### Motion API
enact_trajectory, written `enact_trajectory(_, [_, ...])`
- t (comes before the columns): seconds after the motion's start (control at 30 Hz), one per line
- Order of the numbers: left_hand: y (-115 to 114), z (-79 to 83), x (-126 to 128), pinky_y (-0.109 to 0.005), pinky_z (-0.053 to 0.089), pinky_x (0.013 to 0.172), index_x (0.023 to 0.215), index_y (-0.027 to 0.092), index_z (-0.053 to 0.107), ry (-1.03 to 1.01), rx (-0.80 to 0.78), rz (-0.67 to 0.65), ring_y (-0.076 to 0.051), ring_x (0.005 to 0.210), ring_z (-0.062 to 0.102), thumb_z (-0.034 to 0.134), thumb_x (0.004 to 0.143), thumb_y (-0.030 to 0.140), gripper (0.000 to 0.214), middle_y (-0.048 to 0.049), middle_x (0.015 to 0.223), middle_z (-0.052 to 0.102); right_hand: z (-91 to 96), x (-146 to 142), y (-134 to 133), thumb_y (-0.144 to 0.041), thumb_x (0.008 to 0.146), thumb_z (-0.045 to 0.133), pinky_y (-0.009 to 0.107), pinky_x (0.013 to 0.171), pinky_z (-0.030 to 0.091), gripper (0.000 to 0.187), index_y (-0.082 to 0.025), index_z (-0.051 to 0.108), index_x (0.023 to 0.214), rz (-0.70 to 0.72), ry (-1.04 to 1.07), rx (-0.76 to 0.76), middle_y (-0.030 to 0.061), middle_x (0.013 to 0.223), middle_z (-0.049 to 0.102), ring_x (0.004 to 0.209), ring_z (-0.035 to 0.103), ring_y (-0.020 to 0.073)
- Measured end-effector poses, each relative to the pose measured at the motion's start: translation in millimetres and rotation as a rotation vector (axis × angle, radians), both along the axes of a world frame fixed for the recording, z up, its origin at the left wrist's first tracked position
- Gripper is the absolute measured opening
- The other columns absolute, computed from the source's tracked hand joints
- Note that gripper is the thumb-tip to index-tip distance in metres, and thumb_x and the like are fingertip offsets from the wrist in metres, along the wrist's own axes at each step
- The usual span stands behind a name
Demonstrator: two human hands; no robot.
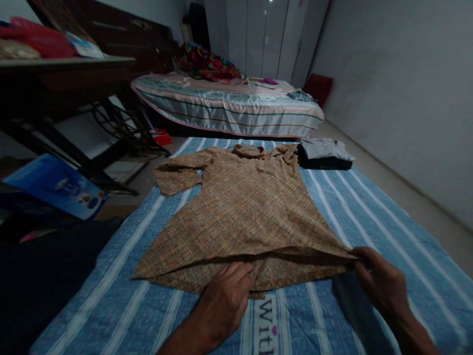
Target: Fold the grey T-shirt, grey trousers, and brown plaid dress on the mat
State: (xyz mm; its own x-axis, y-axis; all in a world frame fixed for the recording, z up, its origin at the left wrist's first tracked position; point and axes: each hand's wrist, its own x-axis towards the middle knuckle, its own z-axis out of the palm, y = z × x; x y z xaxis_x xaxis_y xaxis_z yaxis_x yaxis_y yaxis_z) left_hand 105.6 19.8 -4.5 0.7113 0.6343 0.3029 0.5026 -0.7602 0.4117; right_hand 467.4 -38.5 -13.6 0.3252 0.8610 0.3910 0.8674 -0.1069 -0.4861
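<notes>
A brown checked long shirt (254,207) lies spread on a blue striped sheet, its collar at the far end and its wide hem towards me. One sleeve (179,175) is folded out to the left; the right sleeve is bunched near the shoulder. My right hand (382,281) pinches the hem's right corner and lifts it slightly, so the hem gapes between its layers. At the middle of the hem, my left hand (229,298) has its fingers curled closed on the lower layer, inside the gap. Its thumb is hidden.
Folded grey and black clothes (325,153) lie at the sheet's far right. Beyond stands a bed (229,108) with a red patterned blanket (209,64). On the left are a sewing machine table (118,61) and a blue box (59,185). A wall (402,98) runs along the right.
</notes>
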Motion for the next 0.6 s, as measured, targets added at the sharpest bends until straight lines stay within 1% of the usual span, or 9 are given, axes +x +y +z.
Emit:
enact_trajectory(0.1, [-4, 1.9, 1, -0.039, 0.054, 0.082, 0.091, 0.018, 0.057, 0.031, -0.022, 0.015, -0.022, 0.096, 0.060, 0.043, 0.078, 0.001, 0.025, -0.0078, 0.106, 0.065, -5.2, 12, -11, -0.043, 0.070, 0.051, 0.026, 0.052, 0.053, 0.027, -0.024, 0.067, 0.081, -0.114, 0.091, -0.072, 0.0006, 0.069, 0.072, 0.057, 0.068, 0.0198])
enact_trajectory(0.2, [-4, 9.8, 3, -0.037, 0.054, 0.083, 0.092, 0.018, 0.058, 0.031, -0.037, 0.009, -0.021, 0.096, 0.061, 0.045, 0.080, 0.003, 0.024, -0.0078, 0.107, 0.065, -13.4, 19, -19, -0.048, 0.067, 0.056, 0.026, 0.055, 0.055, 0.032, -0.025, 0.070, 0.083, -0.114, 0.167, -0.148, 0.0011, 0.076, 0.074, 0.063, 0.071, 0.0218])
enact_trajectory(0.3, [0, 14.8, -2, -0.031, 0.054, 0.086, 0.090, 0.020, 0.057, -0.032, -0.041, 0.003, -0.017, 0.094, 0.063, 0.046, 0.085, 0.007, 0.017, -0.0056, 0.102, 0.067, -18.0, 19, -21, -0.051, 0.070, 0.057, 0.026, 0.060, 0.056, 0.034, -0.025, 0.071, 0.088, -0.103, 0.211, -0.183, 0.0011, 0.083, 0.075, 0.071, 0.072, 0.0222])
enact_trajectory(0.37, [5, 11.9, -13, -0.029, 0.053, 0.089, 0.096, 0.020, 0.058, -0.090, 0.042, 0.067, -0.016, 0.096, 0.064, 0.045, 0.089, 0.010, 0.018, -0.0056, 0.102, 0.068, -19.4, 19, -21, -0.050, 0.072, 0.056, 0.026, 0.063, 0.057, 0.034, -0.026, 0.071, 0.091, -0.104, 0.223, -0.170, 0.0011, 0.086, 0.075, 0.073, 0.072, 0.0220])
enact_trajectory(0.43, [11, 5.0, -30, -0.034, 0.051, 0.094, 0.110, 0.019, 0.057, -0.075, 0.159, 0.174, -0.019, 0.103, 0.062, 0.044, 0.089, 0.010, 0.026, -0.0078, 0.109, 0.067, -20.7, 20, -21, -0.050, 0.071, 0.057, 0.026, 0.063, 0.057, 0.033, -0.027, 0.071, 0.090, -0.075, 0.231, -0.178, 0.0007, 0.086, 0.076, 0.073, 0.072, 0.0221])
enact_trajectory(0.5, [16, -3.4, -50, -0.040, 0.049, 0.098, 0.120, 0.019, 0.056, 0.013, 0.227, 0.258, -0.023, 0.112, 0.059, 0.045, 0.087, 0.010, 0.036, -0.0096, 0.118, 0.064, -22.4, 21, -21, -0.050, 0.068, 0.059, 0.025, 0.062, 0.057, 0.033, -0.027, 0.071, 0.089, -0.058, 0.239, -0.184, 0.0005, 0.085, 0.076, 0.073, 0.072, 0.0225])
enact_trajectory(0.6, [18, -12.9, -77, -0.042, 0.050, 0.098, 0.122, 0.021, 0.057, 0.130, 0.246, 0.285, -0.026, 0.117, 0.057, 0.048, 0.082, 0.012, 0.042, -0.0095, 0.126, 0.062, -23.5, 18, -22, -0.051, 0.070, 0.056, 0.027, 0.066, 0.057, 0.034, -0.026, 0.071, 0.089, -0.128, 0.255, -0.124, 0.0013, 0.087, 0.075, 0.076, 0.072, 0.0233])
